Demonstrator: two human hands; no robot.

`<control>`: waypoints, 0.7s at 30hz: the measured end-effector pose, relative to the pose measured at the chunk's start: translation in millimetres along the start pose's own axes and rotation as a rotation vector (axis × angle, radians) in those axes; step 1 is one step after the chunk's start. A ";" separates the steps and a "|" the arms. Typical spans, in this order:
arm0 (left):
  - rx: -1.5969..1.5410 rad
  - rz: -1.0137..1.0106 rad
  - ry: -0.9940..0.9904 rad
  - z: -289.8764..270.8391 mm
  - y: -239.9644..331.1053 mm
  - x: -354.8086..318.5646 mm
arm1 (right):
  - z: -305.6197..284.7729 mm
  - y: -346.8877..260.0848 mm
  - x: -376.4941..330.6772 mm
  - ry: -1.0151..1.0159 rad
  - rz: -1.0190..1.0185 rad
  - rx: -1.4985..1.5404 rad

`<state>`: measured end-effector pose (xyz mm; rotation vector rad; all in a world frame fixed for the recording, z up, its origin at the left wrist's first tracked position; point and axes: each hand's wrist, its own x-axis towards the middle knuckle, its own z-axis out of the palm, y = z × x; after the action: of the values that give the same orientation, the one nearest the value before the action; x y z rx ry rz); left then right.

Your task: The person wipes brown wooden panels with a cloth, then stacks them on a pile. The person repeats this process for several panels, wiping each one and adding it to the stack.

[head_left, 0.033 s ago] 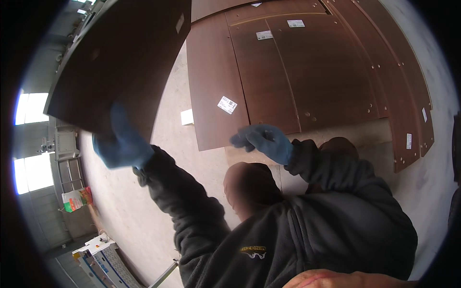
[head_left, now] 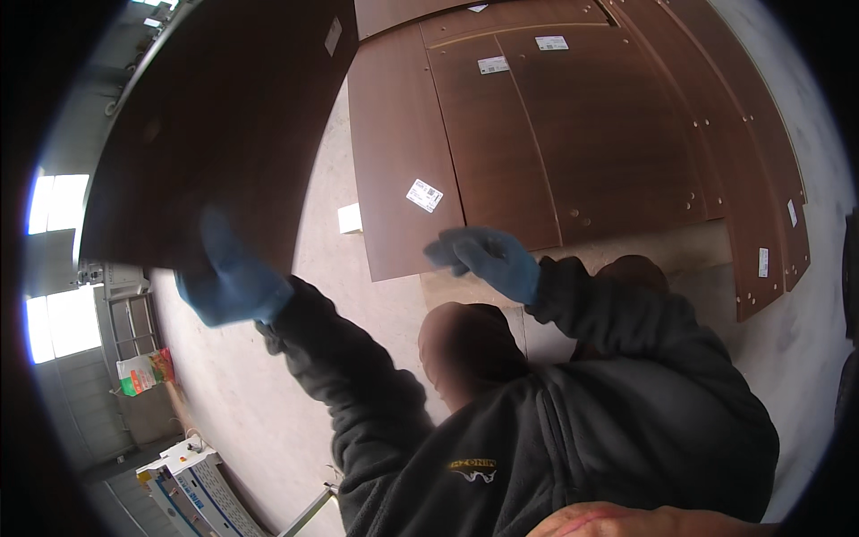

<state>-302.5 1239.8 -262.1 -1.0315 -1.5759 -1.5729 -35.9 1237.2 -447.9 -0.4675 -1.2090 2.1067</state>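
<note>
My left hand (head_left: 234, 285), in a blue glove, grips the lower edge of a large dark brown wood panel (head_left: 206, 134). Its thumb lies on the near face and the other fingers go out of sight behind. The panel stands raised and tilted at the upper left, with a white label near its right edge. My right hand (head_left: 488, 261), also gloved in blue, is held open with loosely bent fingers and nothing in it. It hovers by the near edge of a flat brown panel (head_left: 403, 161) that bears a white label (head_left: 424, 196).
Several more brown panels (head_left: 617, 125) lie side by side ahead, some with drilled holes and labels. Narrow panels (head_left: 761, 215) extend along the right. A small white block (head_left: 349, 218) sits on the pale floor. A white-and-blue box-like unit (head_left: 192, 483) and a bag (head_left: 146, 371) are at left.
My left hand and the lower edge of the raised panel have come slightly down and toward me. My right hand has shifted a little to the left.
</note>
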 end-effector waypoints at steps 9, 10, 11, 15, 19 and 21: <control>-0.812 -0.824 -0.338 -39.5 6.9 -120.5 | 23.9 -36.1 65.5 0.650 -0.213 0.155; -0.886 -0.933 -0.315 -37.7 8.5 -135.0 | 17.2 -45.7 64.9 0.733 -0.196 0.086; -0.676 -0.882 -0.347 -36.8 16.2 -155.0 | 9.0 -53.5 61.8 0.775 -0.190 -0.016; -0.917 -1.461 -0.159 -38.0 15.1 -196.1 | -31.6 -62.9 59.9 0.774 -0.106 -0.302; -0.989 -1.462 -0.280 -40.8 15.8 -226.2 | -67.0 -53.3 65.9 0.767 0.016 -0.383; -1.005 -1.458 -0.281 -41.9 16.5 -234.0 | -78.4 -42.7 65.2 0.770 0.062 -0.409</control>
<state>-183.2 1180.6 -459.7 -0.3734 -1.7933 -3.5653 -21.2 1346.8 -450.2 -1.3611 -1.1340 1.4627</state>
